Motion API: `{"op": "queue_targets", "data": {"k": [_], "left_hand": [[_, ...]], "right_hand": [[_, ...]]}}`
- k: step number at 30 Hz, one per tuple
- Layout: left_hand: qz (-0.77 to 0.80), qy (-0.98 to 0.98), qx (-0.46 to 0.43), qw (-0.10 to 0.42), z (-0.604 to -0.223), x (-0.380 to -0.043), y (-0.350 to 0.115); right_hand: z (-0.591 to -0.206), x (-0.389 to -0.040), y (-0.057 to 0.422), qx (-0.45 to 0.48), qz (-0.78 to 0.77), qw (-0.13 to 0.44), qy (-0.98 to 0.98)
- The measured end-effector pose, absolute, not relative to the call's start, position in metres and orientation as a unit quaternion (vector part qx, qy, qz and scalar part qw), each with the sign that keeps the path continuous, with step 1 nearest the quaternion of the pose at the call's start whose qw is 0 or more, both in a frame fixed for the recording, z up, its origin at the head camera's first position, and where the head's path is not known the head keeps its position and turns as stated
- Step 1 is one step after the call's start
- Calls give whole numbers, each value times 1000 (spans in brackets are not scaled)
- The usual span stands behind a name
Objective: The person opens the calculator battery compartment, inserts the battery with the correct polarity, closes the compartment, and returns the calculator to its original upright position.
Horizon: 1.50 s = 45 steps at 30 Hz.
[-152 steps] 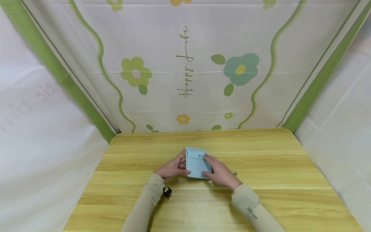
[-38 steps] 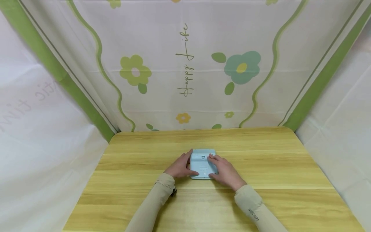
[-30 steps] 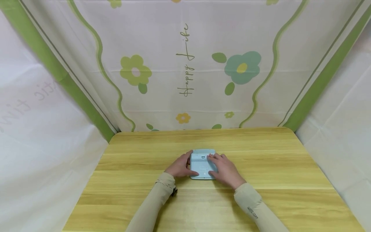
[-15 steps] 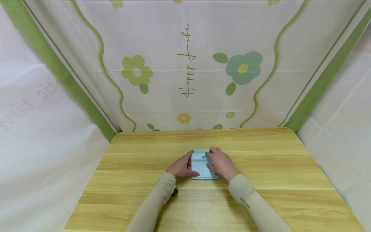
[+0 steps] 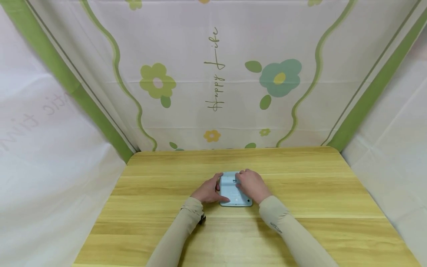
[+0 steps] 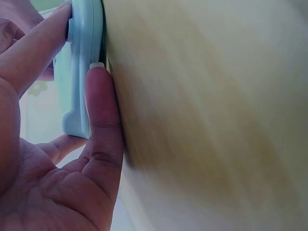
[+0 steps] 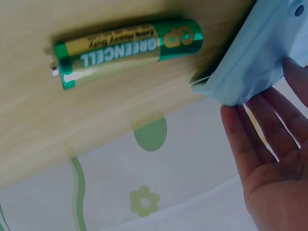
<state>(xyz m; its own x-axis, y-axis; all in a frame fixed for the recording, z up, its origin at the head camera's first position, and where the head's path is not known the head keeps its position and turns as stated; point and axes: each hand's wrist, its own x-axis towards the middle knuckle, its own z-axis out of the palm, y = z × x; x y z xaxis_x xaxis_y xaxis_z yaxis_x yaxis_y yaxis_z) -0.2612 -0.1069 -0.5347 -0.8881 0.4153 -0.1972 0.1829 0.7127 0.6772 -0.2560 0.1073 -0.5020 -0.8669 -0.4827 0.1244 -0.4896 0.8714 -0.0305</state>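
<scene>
A light blue calculator-like device (image 5: 230, 193) lies back side up on the wooden table, showing a small latch (image 5: 235, 181) and a round dark dot near its lower right corner. My left hand (image 5: 207, 191) grips its left edge, thumb over the back and other fingers along the side; the left wrist view shows one fingertip low beside the tabletop. My right hand (image 5: 253, 185) rests thumb and fingertips on the back near the latch, fingers fairly straight in the right wrist view. A green and gold GP Greencell battery (image 7: 130, 50) lies near the device, hidden in the head view.
The wooden table (image 5: 166, 222) reaches back to a white curtain (image 5: 186, 48) printed with flowers. White fabric also hangs on the left and right. A small black item (image 5: 202, 218) shows under the left sleeve cuff.
The device, tilted up in both hands about five seconds ago, now lies flat. My right hand has since shifted from its right edge up and left toward the latch. My left hand stays put lately.
</scene>
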Motion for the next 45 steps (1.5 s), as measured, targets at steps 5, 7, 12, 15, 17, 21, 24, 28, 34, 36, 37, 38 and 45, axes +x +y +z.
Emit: {"op": "queue_targets", "data": {"k": [5,7,12,15,17,21,24,28,34,36,37,38,45], "left_hand": [[342,910,163,170,-535,-261,-107],[343,909,162,170,-535,-261,-107],[347,908,162,171,-534,-260,-106],[347,908,161,171,-533,-260,-106],[348,907,161,171,-532,-259,-107],[352,906,160,174,-531,-259,-106],[354,905,158,175,-531,-259,-106],[354,905,157,174,-531,-259,-107],[352,905,165,171,-533,-259,-105],[351,906,167,170,-533,-259,-105],[349,906,167,170,-533,-259,-106],[348,907,167,169,-533,-259,-107],[345,908,169,167,-531,-258,-107]], "right_hand": [[-502,-260,106,238,50,48,-969],[-503,-262,106,236,57,44,-969],[-503,-264,105,235,63,41,-969],[-503,-264,104,236,65,47,-969],[-502,-264,103,236,65,50,-968],[-500,-264,103,238,71,55,-967],[-500,-264,104,241,75,61,-966],[-501,-264,104,246,69,70,-964],[-503,-263,103,275,0,99,-956],[-504,-262,101,288,-44,107,-950],[-505,-261,99,292,-61,111,-948],[-506,-261,97,294,-74,110,-946],[-507,-256,89,286,-98,118,-946]]}}
